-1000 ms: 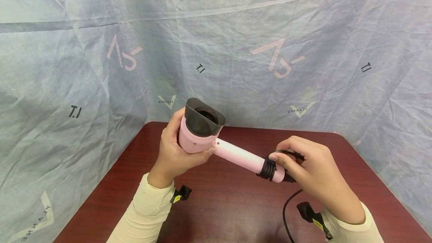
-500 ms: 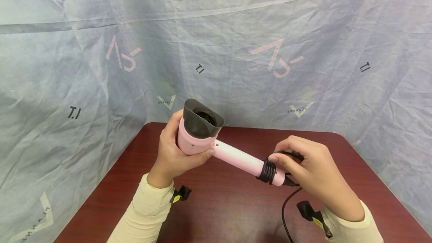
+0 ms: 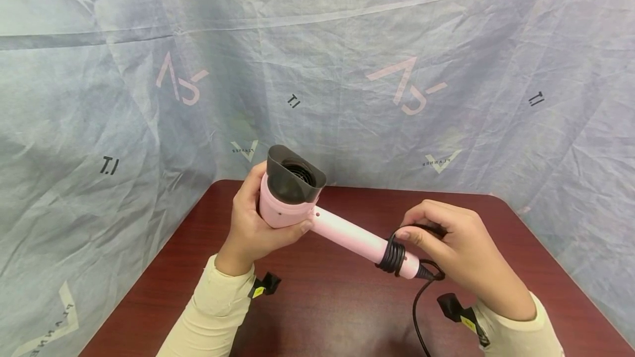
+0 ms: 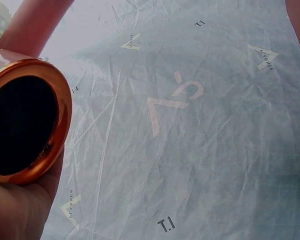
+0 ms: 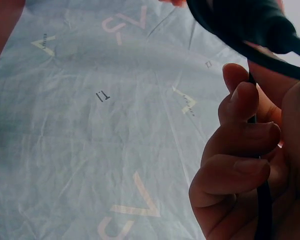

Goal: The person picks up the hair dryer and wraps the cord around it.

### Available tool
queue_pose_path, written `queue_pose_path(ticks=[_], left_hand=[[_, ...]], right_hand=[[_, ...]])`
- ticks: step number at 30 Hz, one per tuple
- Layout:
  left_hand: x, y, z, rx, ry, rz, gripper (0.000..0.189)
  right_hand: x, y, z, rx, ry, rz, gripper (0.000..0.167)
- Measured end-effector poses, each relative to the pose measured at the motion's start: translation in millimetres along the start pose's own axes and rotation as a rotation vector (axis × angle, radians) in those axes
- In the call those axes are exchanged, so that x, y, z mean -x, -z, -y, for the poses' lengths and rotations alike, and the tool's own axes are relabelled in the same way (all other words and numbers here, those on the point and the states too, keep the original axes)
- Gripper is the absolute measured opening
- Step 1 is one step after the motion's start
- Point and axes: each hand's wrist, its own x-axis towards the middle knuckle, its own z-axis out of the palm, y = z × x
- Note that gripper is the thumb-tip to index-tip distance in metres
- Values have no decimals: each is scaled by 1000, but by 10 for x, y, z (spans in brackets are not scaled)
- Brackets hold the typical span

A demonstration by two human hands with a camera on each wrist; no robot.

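A pink hair dryer (image 3: pixel 347 234) with a dark nozzle (image 3: pixel 292 180) is held above the table, its handle slanting down to the right. My left hand (image 3: pixel 250 225) grips the barrel, thumb across the front near the handle joint. In the left wrist view the barrel's rear end shows a copper-coloured ring (image 4: pixel 65 100) around a dark opening. Several turns of black cord (image 3: pixel 393 258) wrap the handle's lower end. My right hand (image 3: pixel 451 247) pinches the cord just right of these turns; in the right wrist view its curled fingers (image 5: pixel 235 175) hold the cord.
The dark red table (image 3: pixel 322 302) lies beneath both hands. Grey printed cloth (image 3: pixel 317 70) hangs behind it and along both sides. A free length of cord (image 3: pixel 415 313) hangs down at the front. Small black wrist cameras sit on both cuffs.
The hair dryer and left hand have shifted slightly left and down. Beside the handle's end, the cord has slackened into a small visible loop. My right hand has barely moved.
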Motion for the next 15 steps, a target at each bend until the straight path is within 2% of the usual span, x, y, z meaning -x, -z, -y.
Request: queue_pose_path(ticks=[3,15], left_hand=[[-1,3,-1,16,3,-4,86],[-1,19,9,45,15,-27,84]], right_hand=[[-4,-5,-14,-8,18,-1,33],[-24,-35,-64,-1,-21,21,29]])
